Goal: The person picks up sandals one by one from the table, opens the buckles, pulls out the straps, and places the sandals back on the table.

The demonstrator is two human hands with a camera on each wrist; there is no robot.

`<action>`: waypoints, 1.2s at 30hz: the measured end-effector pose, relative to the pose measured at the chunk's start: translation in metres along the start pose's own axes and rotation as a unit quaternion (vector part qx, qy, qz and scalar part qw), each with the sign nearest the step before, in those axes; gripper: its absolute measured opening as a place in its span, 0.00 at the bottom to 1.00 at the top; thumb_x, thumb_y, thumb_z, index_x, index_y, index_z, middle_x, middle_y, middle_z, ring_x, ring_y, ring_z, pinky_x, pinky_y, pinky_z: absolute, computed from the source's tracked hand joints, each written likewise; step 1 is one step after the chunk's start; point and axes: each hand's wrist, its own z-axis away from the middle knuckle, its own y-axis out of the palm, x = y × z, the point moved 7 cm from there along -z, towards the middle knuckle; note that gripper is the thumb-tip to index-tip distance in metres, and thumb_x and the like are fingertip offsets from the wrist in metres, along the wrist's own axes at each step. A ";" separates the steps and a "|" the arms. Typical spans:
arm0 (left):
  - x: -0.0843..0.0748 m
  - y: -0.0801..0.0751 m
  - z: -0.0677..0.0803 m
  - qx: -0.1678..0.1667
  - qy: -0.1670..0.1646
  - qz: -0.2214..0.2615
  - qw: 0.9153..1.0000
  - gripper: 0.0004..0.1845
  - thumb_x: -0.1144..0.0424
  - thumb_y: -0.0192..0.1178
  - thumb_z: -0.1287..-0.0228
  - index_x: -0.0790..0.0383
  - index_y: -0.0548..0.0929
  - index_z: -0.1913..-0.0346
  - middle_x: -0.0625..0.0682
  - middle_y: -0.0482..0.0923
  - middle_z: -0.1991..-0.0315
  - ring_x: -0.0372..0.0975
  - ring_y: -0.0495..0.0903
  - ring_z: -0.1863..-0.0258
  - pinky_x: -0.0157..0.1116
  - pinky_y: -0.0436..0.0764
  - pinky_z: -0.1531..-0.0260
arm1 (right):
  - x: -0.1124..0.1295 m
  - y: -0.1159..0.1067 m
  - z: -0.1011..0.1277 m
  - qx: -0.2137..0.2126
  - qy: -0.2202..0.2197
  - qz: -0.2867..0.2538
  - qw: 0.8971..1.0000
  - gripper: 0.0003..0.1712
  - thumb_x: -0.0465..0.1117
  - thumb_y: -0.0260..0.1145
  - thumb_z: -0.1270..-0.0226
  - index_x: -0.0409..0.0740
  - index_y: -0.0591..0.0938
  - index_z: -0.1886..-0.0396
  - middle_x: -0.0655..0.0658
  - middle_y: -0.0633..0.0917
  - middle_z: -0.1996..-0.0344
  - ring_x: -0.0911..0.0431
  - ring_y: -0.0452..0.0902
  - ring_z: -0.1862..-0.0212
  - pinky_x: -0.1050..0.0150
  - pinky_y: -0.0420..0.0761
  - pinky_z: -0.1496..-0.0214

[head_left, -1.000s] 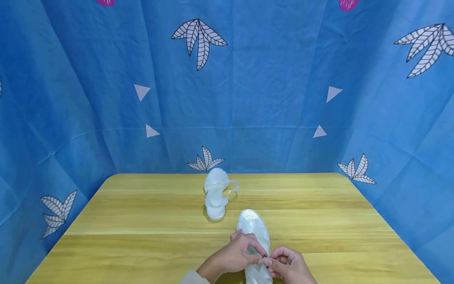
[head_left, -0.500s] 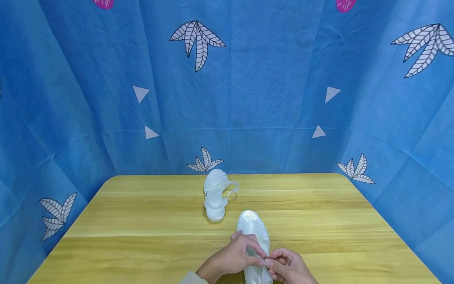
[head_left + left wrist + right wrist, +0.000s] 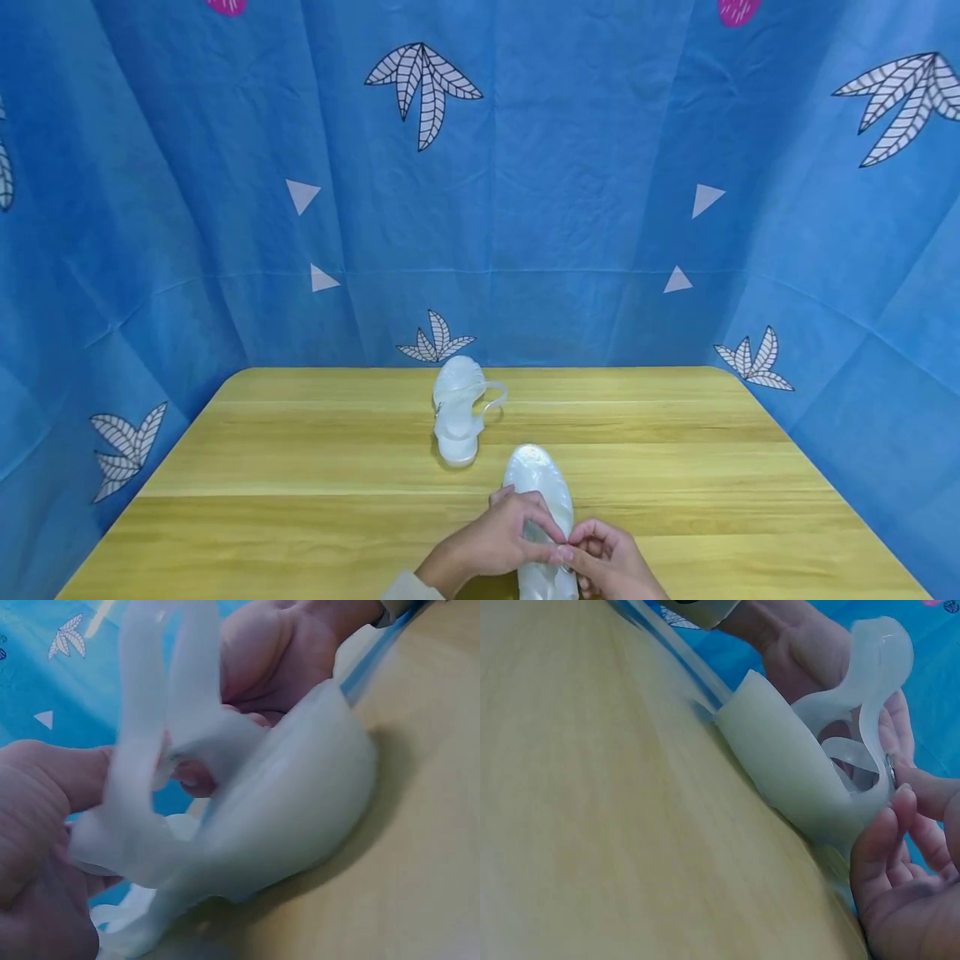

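Observation:
Two translucent white jelly sandals lie on the wooden table point(image 3: 300, 500). The near sandal point(image 3: 536, 479) points away from me, and both hands work at its ankle strap. My left hand point(image 3: 546, 546) pinches the strap from the left. My right hand point(image 3: 581, 557) pinches it from the right, at the small metal buckle point(image 3: 891, 766). In the left wrist view the strap point(image 3: 142, 742) loops up over the heel cup point(image 3: 300, 795) between the fingers of both hands. The right wrist view shows the strap point(image 3: 870, 667) curling above the heel point(image 3: 780, 761).
The second sandal point(image 3: 457, 408) sits near the table's far edge, its strap hanging loose to the right. Blue patterned cloth point(image 3: 600, 208) walls in the table at the back and both sides.
Both hands stay at the near sandal's strap with only slight finger shifts. Neither sandal has moved.

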 end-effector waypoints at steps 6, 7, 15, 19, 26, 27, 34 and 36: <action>-0.002 -0.006 0.002 0.011 0.010 -0.064 0.998 0.03 0.62 0.67 0.45 0.54 0.88 0.66 0.33 0.77 0.67 0.21 0.71 0.60 0.57 0.54 0.40 | 0.003 0.002 -0.001 0.044 -0.054 0.018 0.997 0.22 0.35 0.60 0.35 0.18 0.65 0.55 0.51 0.79 0.69 0.64 0.74 0.71 0.72 0.76 0.69; -0.003 -0.007 0.002 0.008 0.013 -0.075 0.997 0.02 0.63 0.67 0.45 0.54 0.88 0.67 0.34 0.77 0.67 0.21 0.71 0.61 0.56 0.56 0.40 | 0.004 0.003 -0.001 0.050 -0.062 0.022 0.997 0.21 0.34 0.60 0.35 0.18 0.65 0.55 0.50 0.79 0.68 0.64 0.74 0.70 0.72 0.76 0.69; -0.004 -0.012 0.001 -0.028 0.018 -0.112 0.993 0.03 0.64 0.67 0.45 0.54 0.88 0.74 0.33 0.76 0.71 0.19 0.70 0.66 0.41 0.60 0.46 | 0.008 0.010 -0.002 0.100 -0.069 0.005 0.993 0.23 0.34 0.59 0.34 0.17 0.63 0.52 0.48 0.77 0.65 0.63 0.76 0.66 0.69 0.79 0.65; 0.000 -0.018 0.002 -0.040 0.005 -0.071 0.997 0.04 0.66 0.65 0.44 0.58 0.88 0.73 0.37 0.76 0.70 0.23 0.71 0.67 0.36 0.65 0.50 | 0.008 0.010 -0.003 0.113 -0.063 0.001 0.992 0.24 0.35 0.59 0.33 0.18 0.61 0.51 0.48 0.76 0.65 0.63 0.76 0.66 0.69 0.79 0.64; 0.003 -0.025 0.004 -0.030 0.008 -0.010 0.999 0.06 0.61 0.64 0.41 0.60 0.87 0.65 0.40 0.76 0.64 0.27 0.72 0.61 0.29 0.71 0.56 | 0.008 0.004 0.000 0.101 -0.060 0.003 0.993 0.22 0.34 0.58 0.33 0.21 0.64 0.49 0.48 0.75 0.63 0.62 0.76 0.63 0.65 0.81 0.62; 0.002 -0.025 0.003 -0.025 0.009 -0.014 1.000 0.08 0.59 0.64 0.40 0.58 0.86 0.60 0.40 0.75 0.61 0.27 0.72 0.59 0.30 0.70 0.55 | 0.008 0.003 0.001 0.091 -0.058 0.010 0.994 0.22 0.35 0.58 0.33 0.22 0.64 0.48 0.48 0.74 0.62 0.62 0.76 0.63 0.65 0.81 0.62; 0.002 -0.040 0.008 -0.086 -0.043 -0.014 0.995 0.21 0.58 0.62 0.39 0.61 0.77 0.45 0.51 0.72 0.50 0.41 0.75 0.53 0.33 0.77 0.57 | 0.001 -0.005 0.004 0.020 -0.032 0.050 0.998 0.32 0.37 0.64 0.37 0.20 0.62 0.44 0.45 0.75 0.59 0.61 0.77 0.65 0.66 0.80 0.63; 0.004 -0.046 0.013 -0.105 -0.078 -0.027 0.991 0.13 0.57 0.63 0.41 0.60 0.82 0.56 0.48 0.76 0.61 0.36 0.76 0.62 0.31 0.77 0.62 | -0.003 -0.008 0.006 0.003 -0.018 0.046 0.999 0.34 0.37 0.65 0.39 0.20 0.61 0.43 0.45 0.77 0.58 0.59 0.79 0.62 0.66 0.80 0.62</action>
